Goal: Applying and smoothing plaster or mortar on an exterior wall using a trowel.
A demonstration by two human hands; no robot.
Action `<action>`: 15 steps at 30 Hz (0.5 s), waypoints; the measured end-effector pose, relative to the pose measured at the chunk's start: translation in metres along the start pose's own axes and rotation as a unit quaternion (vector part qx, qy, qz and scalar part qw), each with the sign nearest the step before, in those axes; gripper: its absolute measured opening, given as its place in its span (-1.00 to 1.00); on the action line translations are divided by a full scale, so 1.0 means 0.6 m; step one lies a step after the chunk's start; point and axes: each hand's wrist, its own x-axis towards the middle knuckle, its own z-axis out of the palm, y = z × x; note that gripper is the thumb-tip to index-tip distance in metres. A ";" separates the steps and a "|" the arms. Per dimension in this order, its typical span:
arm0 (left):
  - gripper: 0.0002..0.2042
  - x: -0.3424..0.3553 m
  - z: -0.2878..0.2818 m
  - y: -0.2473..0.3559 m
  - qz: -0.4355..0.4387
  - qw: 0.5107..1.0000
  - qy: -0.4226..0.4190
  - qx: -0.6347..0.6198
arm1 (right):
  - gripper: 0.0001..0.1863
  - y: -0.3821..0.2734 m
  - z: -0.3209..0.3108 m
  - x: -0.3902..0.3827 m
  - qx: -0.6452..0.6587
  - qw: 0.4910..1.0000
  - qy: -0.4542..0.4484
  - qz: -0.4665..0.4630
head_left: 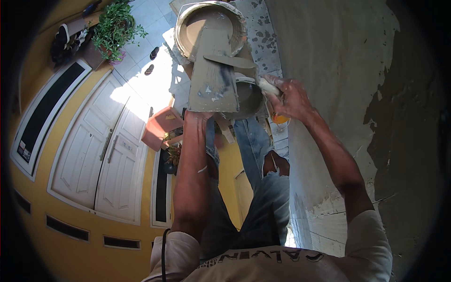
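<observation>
Fingers of the right hand (pixel 291 99) clenched a trowel (pixel 235 62), its blade pointing left from them across the board (pixel 213 70); the left hand (pixel 199 114) gripped under that board's near edge.

Left hand (pixel 199 114) is gripping a plaster-smeared hawk board (pixel 213 75) from underneath. Right hand (pixel 291 99) is closing around a trowel (pixel 235 62) handle, blade lying across the board. Big round pan (pixel 209 28) is sitting just behind, bucket (pixel 249 96) below. Part-plastered wall (pixel 338 70) is running along the right.
</observation>
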 end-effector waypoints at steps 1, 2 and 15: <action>-0.59 0.004 -0.001 -0.003 -0.028 0.987 -0.098 -0.125 | -0.49 0.022 0.009 0.048 -0.034 0.999 0.018 0.013; -0.59 0.005 0.003 -0.009 -0.030 0.987 -0.096 -0.124 | -0.49 0.044 0.019 0.088 -0.066 0.997 0.032 0.027; -0.52 0.038 -0.030 0.036 -0.004 0.980 0.106 0.167 | -0.54 -0.056 0.037 -0.073 0.100 0.993 0.001 -0.062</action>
